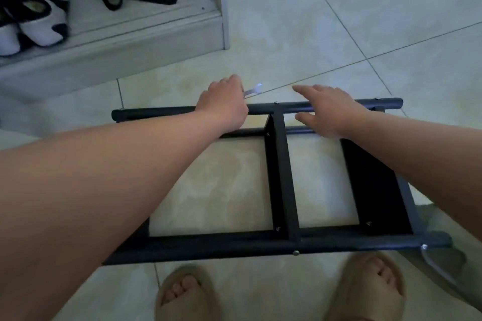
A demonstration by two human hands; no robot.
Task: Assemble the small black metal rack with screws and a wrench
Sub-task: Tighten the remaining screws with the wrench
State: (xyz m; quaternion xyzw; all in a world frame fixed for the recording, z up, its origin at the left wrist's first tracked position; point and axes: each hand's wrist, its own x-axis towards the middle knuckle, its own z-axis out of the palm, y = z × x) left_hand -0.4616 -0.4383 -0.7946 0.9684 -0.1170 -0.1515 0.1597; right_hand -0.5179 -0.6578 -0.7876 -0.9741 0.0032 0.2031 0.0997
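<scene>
Pale floor tiles (313, 34) fill the view, with a low white shoe shelf (130, 55) at the far left holding black-and-white shoes (39, 21). The black rack (284, 177) lies flat on the floor in front of the person's slippered feet (185, 292). Its two long tubes run left to right across the view, and a centre bar (283, 177) joins the near tube (208, 246) to the far tube (156, 113).

The left hand (221, 107) sits over the far tube, just left of the centre bar. Its fingers are curled round a small silver wrench (252, 90), and only the wrench's open-ended head pokes out to the right. The right hand (331, 112) is over the same tube on the other side of the centre bar. Its fingers are straight and spread and it holds nothing. Whether the palm presses the tube or hovers just above it cannot be told.

The next move turns on the screw head (276, 102) on top of the far tube, where the centre bar meets it. It lies between the two hands, just to the right of the wrench head and slightly nearer the person. The wrench already points along the tube toward it, so the left hand likely needs only a short slide rightward and down to seat the wrench on the screw. The right hand is placed to steady the tube.
</scene>
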